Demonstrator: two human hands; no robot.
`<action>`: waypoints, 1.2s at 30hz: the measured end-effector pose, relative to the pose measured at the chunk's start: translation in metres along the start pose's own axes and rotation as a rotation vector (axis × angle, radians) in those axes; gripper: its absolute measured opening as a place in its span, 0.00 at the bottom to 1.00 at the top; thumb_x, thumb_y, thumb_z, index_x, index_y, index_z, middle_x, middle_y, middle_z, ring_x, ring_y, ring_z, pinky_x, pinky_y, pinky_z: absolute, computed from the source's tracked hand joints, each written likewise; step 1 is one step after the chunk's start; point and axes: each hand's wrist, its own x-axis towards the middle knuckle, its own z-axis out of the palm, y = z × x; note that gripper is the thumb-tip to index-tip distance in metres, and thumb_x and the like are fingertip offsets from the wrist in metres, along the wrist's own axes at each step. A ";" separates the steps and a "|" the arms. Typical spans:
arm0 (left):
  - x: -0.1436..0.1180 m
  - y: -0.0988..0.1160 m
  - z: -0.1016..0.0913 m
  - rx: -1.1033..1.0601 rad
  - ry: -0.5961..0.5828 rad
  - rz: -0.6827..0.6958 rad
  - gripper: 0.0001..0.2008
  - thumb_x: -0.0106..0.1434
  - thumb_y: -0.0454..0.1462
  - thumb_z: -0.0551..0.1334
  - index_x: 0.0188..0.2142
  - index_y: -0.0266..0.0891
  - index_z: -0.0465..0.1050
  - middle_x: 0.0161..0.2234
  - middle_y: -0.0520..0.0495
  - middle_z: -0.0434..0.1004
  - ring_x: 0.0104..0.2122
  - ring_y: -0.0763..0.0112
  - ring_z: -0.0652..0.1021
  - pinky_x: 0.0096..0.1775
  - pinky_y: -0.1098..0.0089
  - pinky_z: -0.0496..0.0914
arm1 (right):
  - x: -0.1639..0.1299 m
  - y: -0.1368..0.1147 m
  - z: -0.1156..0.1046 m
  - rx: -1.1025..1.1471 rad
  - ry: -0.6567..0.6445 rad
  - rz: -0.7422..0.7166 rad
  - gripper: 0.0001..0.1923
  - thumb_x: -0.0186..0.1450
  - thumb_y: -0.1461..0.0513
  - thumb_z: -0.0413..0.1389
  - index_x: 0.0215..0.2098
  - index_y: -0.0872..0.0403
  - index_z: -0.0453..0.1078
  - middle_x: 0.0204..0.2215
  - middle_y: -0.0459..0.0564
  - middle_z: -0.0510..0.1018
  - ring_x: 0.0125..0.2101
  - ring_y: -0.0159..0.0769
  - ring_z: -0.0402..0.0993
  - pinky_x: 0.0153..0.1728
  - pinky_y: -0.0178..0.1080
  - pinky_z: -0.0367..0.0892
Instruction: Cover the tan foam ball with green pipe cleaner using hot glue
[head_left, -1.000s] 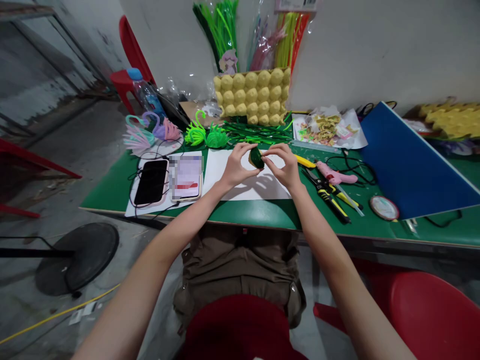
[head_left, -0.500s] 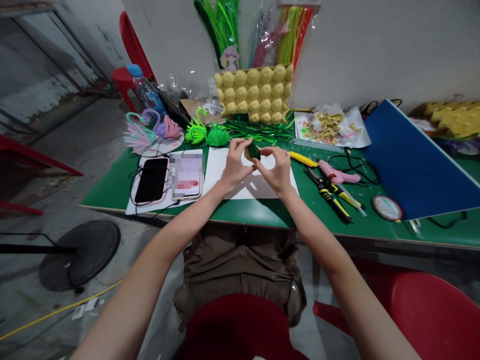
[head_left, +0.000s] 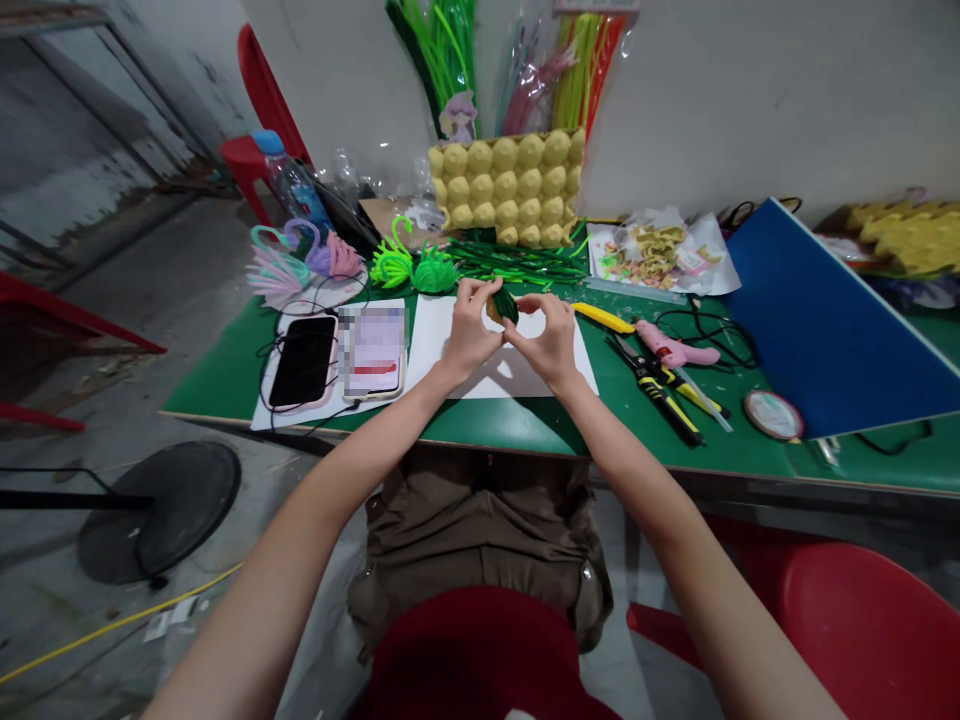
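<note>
Head view only: your left hand (head_left: 466, 335) and right hand (head_left: 553, 340) meet above the white sheet (head_left: 480, 375) on the green counter (head_left: 225, 375), both grips pinched narrow on a small dark green piece (head_left: 504, 305) with a tan underside, held just off the sheet. No brand or writing can be read; the screen of the phone (head_left: 370, 352) at your 9 o'clock is blurred, and a second, dark phone (head_left: 303, 362) lies beside it further left. At 12 o'clock stands a yellow egg tray (head_left: 510, 190) with loose green pipe cleaners (head_left: 517, 262) at its foot. At 3 o'clock lie a pink glue gun (head_left: 673, 347) and yellow-handled cutters (head_left: 656, 387). Against half a second ago, your right hand has edged slightly toward the left one and the piece sits a touch lower; everything on the counter stays put.
</note>
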 end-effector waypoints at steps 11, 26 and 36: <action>-0.001 -0.002 0.001 0.020 0.005 0.005 0.27 0.56 0.34 0.69 0.56 0.40 0.73 0.45 0.43 0.70 0.46 0.60 0.75 0.49 0.58 0.74 | 0.000 -0.001 0.002 -0.006 0.019 -0.006 0.12 0.59 0.61 0.61 0.40 0.50 0.68 0.36 0.49 0.80 0.38 0.44 0.76 0.48 0.48 0.63; -0.001 0.001 -0.001 0.034 -0.039 -0.043 0.26 0.58 0.35 0.68 0.57 0.38 0.70 0.47 0.43 0.70 0.50 0.58 0.75 0.54 0.58 0.71 | 0.000 -0.003 0.004 -0.002 0.026 0.006 0.12 0.63 0.54 0.62 0.40 0.51 0.69 0.36 0.50 0.81 0.38 0.43 0.77 0.47 0.47 0.63; 0.000 0.007 -0.003 0.102 -0.091 -0.045 0.24 0.62 0.36 0.65 0.58 0.36 0.70 0.48 0.41 0.69 0.51 0.56 0.75 0.53 0.58 0.70 | -0.001 -0.005 0.007 -0.033 0.054 0.044 0.08 0.62 0.58 0.61 0.37 0.51 0.68 0.34 0.48 0.81 0.37 0.42 0.76 0.48 0.47 0.61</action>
